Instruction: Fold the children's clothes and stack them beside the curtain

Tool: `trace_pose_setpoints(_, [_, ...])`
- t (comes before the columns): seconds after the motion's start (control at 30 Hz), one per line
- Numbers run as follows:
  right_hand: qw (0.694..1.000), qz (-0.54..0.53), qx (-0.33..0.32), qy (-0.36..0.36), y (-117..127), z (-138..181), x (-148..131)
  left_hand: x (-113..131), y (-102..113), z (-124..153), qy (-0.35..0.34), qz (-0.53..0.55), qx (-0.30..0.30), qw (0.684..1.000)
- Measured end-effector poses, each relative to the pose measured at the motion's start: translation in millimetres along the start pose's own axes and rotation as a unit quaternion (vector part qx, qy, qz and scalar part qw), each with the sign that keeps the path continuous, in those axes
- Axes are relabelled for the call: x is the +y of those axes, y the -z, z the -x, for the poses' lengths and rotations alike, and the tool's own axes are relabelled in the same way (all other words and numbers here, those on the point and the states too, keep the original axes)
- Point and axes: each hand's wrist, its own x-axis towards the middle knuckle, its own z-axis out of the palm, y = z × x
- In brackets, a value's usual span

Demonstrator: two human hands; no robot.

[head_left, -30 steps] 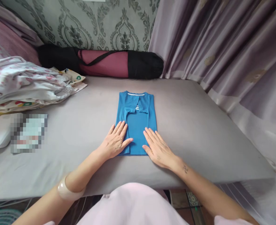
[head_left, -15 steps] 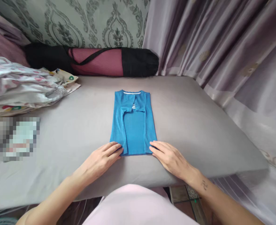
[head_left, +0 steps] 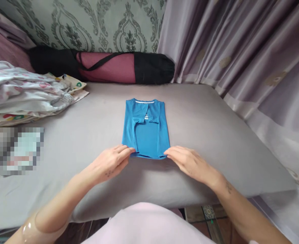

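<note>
A blue shirt lies back side up on the bed, its sides and sleeves folded inward into a narrow rectangle. The white-trimmed collar points away from me. At the near left corner of the hem, my left hand pinches the cloth between thumb and fingers. My right hand grips the opposite near corner the same way. Between the two hands the hem is raised a little off the sheet and bows slightly. Both thumbs are mostly hidden beneath the fabric.
A grey sheet covers the bed. A rolled mat in a black and pink bag lies along the wall. On the left are a heap of printed clothes and a blurred-out flat object. Mauve curtains hang at the right.
Both hands have gone from resting on the shirt's lower corners to pinching them. The hem has lifted off the sheet and moved slightly away from me.
</note>
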Motion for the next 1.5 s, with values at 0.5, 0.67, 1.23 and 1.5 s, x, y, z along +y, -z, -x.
trace_pose_setpoints(0.5, [0.985,-0.134,-0.043,-0.100,12.1,-99.3,93.6,-83.3,-2.9,-85.0,0.172,0.165,0.012,0.971])
trace_pose_setpoints(0.67, [0.984,-0.120,-0.031,-0.131,1.6,-103.3,100.8,-91.2,-19.0,-86.1,0.217,0.149,0.043,0.964])
trace_pose_setpoints(1.23, [0.995,0.065,-0.018,-0.080,-68.3,-89.6,13.3,-17.1,-76.9,-67.2,0.198,-0.124,0.046,0.971])
trace_pose_setpoints(1.5, [0.983,0.076,-0.012,-0.169,-63.4,-81.7,22.9,-19.8,-77.6,-61.7,0.260,-0.108,0.036,0.959])
